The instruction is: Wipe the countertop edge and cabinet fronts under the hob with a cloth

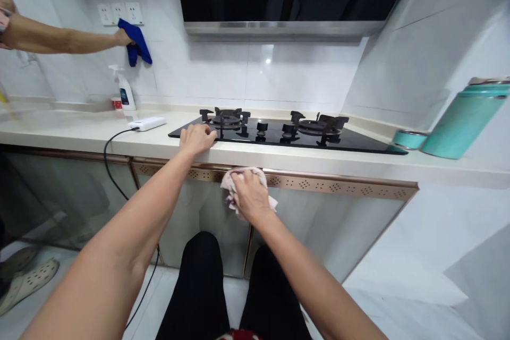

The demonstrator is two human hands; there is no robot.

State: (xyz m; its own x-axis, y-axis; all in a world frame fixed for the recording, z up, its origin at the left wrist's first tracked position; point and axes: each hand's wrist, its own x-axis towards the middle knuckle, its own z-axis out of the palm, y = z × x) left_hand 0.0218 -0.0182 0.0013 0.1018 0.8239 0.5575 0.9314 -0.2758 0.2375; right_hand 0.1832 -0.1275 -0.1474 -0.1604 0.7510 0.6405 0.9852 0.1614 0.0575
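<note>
My right hand [252, 196] grips a pale pink cloth [230, 183] and presses it on the copper-coloured perforated strip [334, 186] along the top of the cabinet doors [319, 223]. Parts of the cloth stick out around the fingers. Higher up and to the left, my left hand [197, 139] rests over the front left edge of the black gas hob [255, 132], its fingers loosely bent and holding nothing. Under that hand runs the white countertop [235, 156].
At the left, another person's hand [122, 37] holds a blue cloth [137, 42] near the wall sockets [119, 13]. A spray bottle [126, 93] and a white power bank [147, 123] with a hanging black cable [107, 162] occupy the counter. Teal containers [464, 119] stand right; the range hood [282, 27] overhangs.
</note>
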